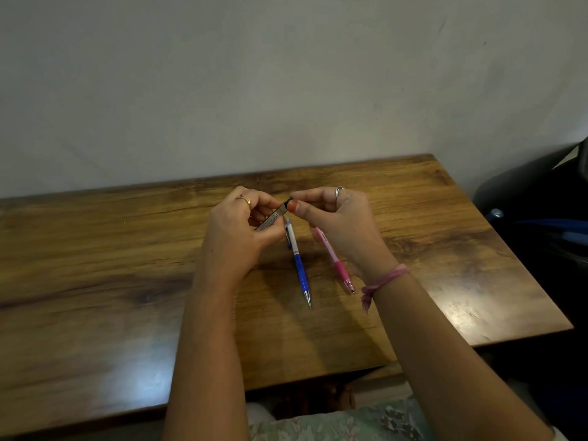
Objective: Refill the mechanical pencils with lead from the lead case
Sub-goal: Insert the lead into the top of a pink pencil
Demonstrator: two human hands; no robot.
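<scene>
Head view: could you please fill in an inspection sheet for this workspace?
Surface: glossy brown wooden table, glare patches.
Job's things: small grey lead case with dark cap held above table; blue-and-white mechanical pencil and pink mechanical pencil lying side by side, apart.
Clutter: nothing seen.
Grippers: left hand grips the case body; right hand pinches its cap.
Cables: nothing seen.
Surroundings: plain pale wall; dark objects at right.
</scene>
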